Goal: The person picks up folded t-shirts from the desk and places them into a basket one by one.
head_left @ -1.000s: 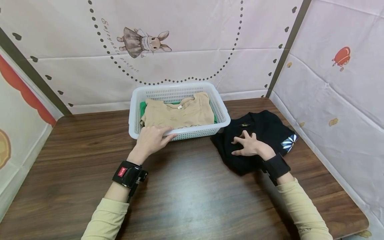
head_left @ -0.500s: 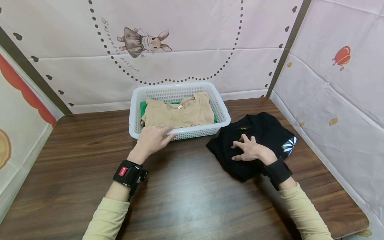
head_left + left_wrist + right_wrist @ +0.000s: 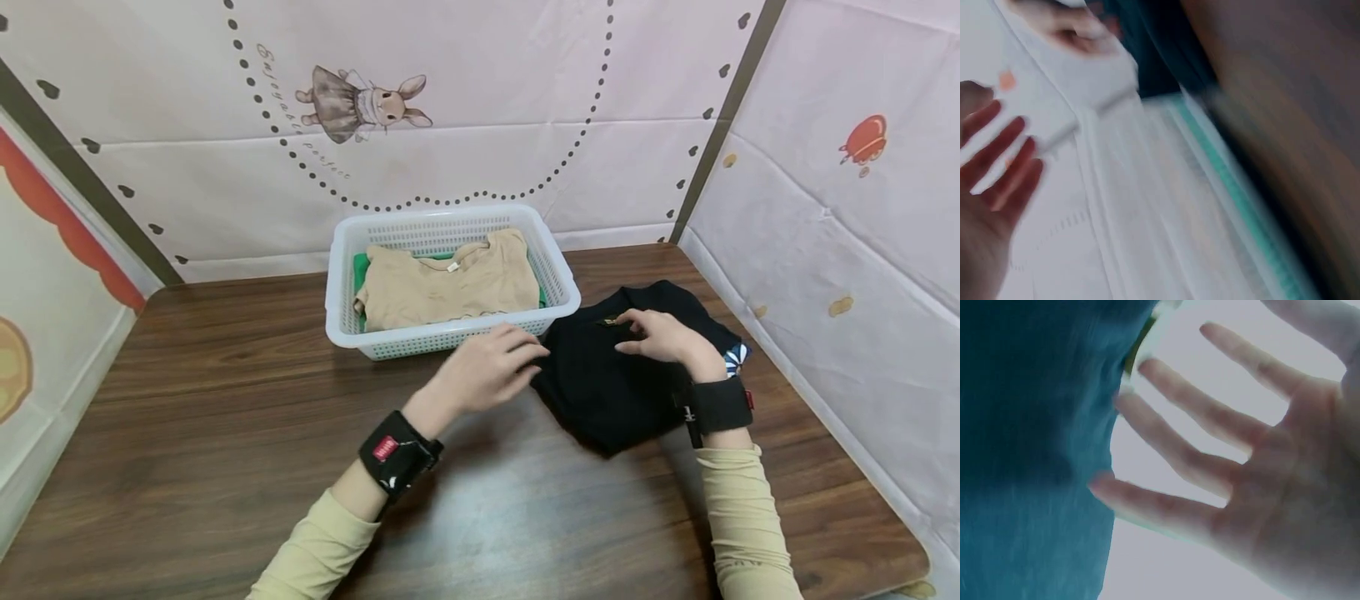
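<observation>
A folded black shirt (image 3: 600, 383) lies on the table to the right of the basket, a blue and white flower print at its right end. My right hand (image 3: 663, 337) is over the shirt near its collar; in the right wrist view its fingers (image 3: 1191, 419) are spread and hold nothing. The left hand (image 3: 483, 367) is off the basket, in front of its near right side and close to the shirt's left edge. Blurred in the left wrist view, the left fingers (image 3: 1007, 156) are parted, with nothing between them.
A white plastic basket (image 3: 442, 340) stands at the back of the brown wooden table (image 3: 225, 433). Inside it a beige shirt (image 3: 450, 292) lies over green cloth (image 3: 361, 268). A printed fabric backdrop (image 3: 487, 158) rises behind and along both sides.
My left hand has let go of the basket's front rim and moved right toward the black shirt. The right hand has lifted from the shirt's middle and shifted back and to the right.
</observation>
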Action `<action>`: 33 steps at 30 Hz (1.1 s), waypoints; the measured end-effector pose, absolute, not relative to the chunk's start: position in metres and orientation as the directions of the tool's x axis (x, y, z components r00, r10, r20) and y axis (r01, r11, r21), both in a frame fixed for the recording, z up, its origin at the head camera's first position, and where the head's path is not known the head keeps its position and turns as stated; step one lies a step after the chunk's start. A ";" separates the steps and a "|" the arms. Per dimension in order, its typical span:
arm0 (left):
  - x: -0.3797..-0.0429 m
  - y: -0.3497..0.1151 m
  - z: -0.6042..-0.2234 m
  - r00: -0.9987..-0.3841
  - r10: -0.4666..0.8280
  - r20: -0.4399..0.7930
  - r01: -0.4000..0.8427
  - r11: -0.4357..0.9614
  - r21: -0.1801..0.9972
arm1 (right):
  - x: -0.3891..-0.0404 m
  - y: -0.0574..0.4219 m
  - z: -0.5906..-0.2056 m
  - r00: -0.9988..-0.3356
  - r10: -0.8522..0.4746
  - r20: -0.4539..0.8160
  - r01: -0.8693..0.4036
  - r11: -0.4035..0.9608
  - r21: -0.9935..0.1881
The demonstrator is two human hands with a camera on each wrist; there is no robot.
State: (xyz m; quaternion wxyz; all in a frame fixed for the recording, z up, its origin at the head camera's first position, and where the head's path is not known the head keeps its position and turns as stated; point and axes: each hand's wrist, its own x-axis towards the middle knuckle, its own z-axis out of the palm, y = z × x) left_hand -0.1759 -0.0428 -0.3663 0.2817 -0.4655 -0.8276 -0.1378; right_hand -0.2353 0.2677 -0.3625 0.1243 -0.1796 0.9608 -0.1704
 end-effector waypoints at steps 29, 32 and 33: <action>-0.177 0.039 -0.402 -0.717 0.667 -0.201 0.632 0.744 0.214 | -0.231 0.322 -0.369 -0.945 -0.059 -0.322 0.024 0.969 -0.248; -0.176 0.039 -0.402 -0.721 0.665 -0.195 0.627 0.746 0.222 | -0.231 0.320 -0.369 -0.945 -0.060 -0.321 0.021 0.970 -0.244; -0.176 0.038 -0.402 -0.723 0.663 -0.195 0.625 0.748 0.226 | -0.230 0.320 -0.369 -0.944 -0.060 -0.324 0.022 0.970 -0.243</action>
